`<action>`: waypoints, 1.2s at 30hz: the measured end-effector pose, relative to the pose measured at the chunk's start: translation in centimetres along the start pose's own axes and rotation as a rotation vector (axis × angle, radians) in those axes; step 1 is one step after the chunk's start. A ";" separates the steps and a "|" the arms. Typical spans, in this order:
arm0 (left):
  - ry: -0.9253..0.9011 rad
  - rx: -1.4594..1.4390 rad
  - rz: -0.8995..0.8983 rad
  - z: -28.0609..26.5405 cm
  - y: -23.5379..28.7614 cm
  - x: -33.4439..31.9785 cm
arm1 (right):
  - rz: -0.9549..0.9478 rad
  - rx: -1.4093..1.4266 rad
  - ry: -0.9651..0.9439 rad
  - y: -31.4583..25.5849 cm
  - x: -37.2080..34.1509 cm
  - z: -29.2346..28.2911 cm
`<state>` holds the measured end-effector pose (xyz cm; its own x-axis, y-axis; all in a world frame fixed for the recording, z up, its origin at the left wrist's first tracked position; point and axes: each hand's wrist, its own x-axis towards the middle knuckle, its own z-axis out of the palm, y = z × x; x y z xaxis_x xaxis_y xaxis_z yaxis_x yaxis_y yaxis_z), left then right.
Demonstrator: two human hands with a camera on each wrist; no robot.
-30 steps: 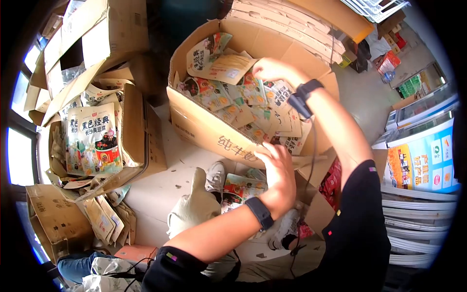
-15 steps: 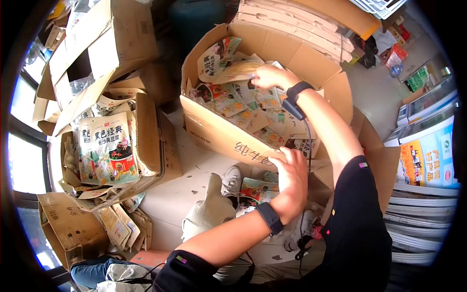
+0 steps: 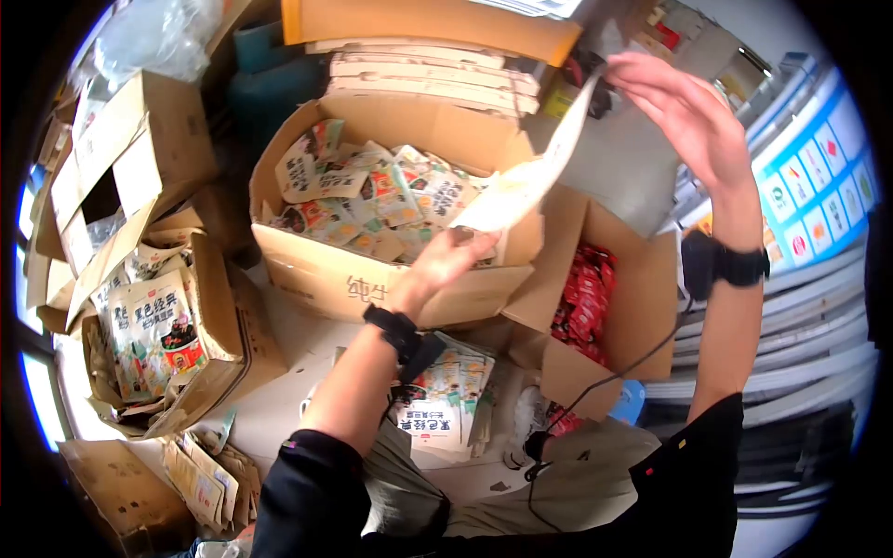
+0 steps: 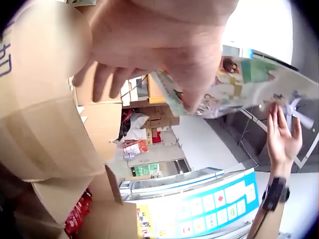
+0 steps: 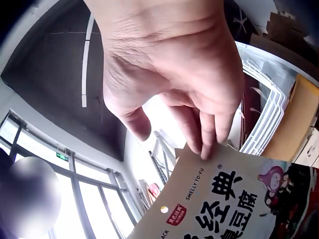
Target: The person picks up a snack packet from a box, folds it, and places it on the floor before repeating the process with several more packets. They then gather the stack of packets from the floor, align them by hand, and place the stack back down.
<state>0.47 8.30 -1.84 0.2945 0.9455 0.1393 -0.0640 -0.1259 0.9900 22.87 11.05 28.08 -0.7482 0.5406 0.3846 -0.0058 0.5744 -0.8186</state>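
A cream printed food pouch (image 3: pixel 526 191) stands tilted over the right end of the large carton (image 3: pixel 321 270). My left hand (image 3: pixel 445 265) pinches its lower end, the thumb lying over the printed side in the left wrist view. Higher up, my right hand (image 3: pixel 684 112) has its fingers extended at the pouch's top edge. The right wrist view shows those fingertips (image 5: pixel 207 152) overlapping that edge, with the thumb apart from it. Dark lettering and a small red label mark the pouch (image 5: pixel 214 199) there. Many similar pouches (image 3: pixel 381 195) fill the carton.
Another carton holds upright pouches (image 3: pixel 153 325) at the left. Loose pouches (image 3: pixel 437 423) are stacked on the floor between the legs. An open carton with red packets (image 3: pixel 584 302) stands right of centre. Flattened boards (image 3: pixel 419 79) lie behind the large carton.
My right hand has risen out of the large carton to the upper right, and a pouch has come up with it. The left hand has left the carton's front edge for the pouch's lower end.
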 end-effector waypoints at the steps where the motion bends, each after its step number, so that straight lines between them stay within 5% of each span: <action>1: 0.041 -0.157 -0.084 1.2 1.4 -0.4 | 0.006 -0.018 0.018 -1.2 -2.9 0.0; 3: 0.037 -0.722 -0.157 2.8 1.8 0.2 | -0.029 -0.001 0.125 -2.8 -8.6 -0.1; 7: -0.003 -1.232 -0.074 4.8 3.4 0.7 | -0.087 0.114 0.607 0.0 -20.6 0.5; 8: -0.056 -1.254 -0.087 5.1 4.7 0.7 | -0.093 0.247 0.677 1.3 -23.1 0.7; 12: -0.014 -1.149 -0.185 6.2 5.4 0.8 | -0.057 0.031 0.893 6.2 -29.5 3.9; 16: -0.060 -0.504 -0.150 7.1 3.8 1.2 | 0.269 0.158 1.193 10.1 -31.7 7.0; 19: -0.083 -0.095 -0.028 8.9 3.5 0.7 | 0.556 -0.052 1.051 13.9 -34.1 7.3; 22: -0.146 0.084 0.043 10.2 4.3 0.2 | 0.611 -0.345 1.021 15.8 -34.9 6.4; 23: -0.202 0.094 0.044 10.6 4.9 -0.2 | 0.431 -0.344 1.069 16.5 -34.2 6.6; 26: -0.293 0.317 0.164 12.3 4.9 -1.1 | 0.342 -0.117 0.909 14.0 -30.6 7.8; 29: -0.418 0.473 0.270 13.9 4.4 -1.0 | 0.421 0.072 0.629 13.5 -29.2 8.9; 32: -0.451 0.583 0.274 14.2 3.8 -0.9 | 0.482 -0.508 0.328 13.0 -27.9 9.7; 36: -0.370 0.735 0.275 13.7 3.8 -1.0 | 0.384 -0.548 0.373 13.3 -27.3 10.4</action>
<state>13.04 2.78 2.10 0.6584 0.7105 0.2485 0.4163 -0.6188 0.6662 36.37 -2.47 2.26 -0.3576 0.8795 0.3142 0.6117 0.4747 -0.6328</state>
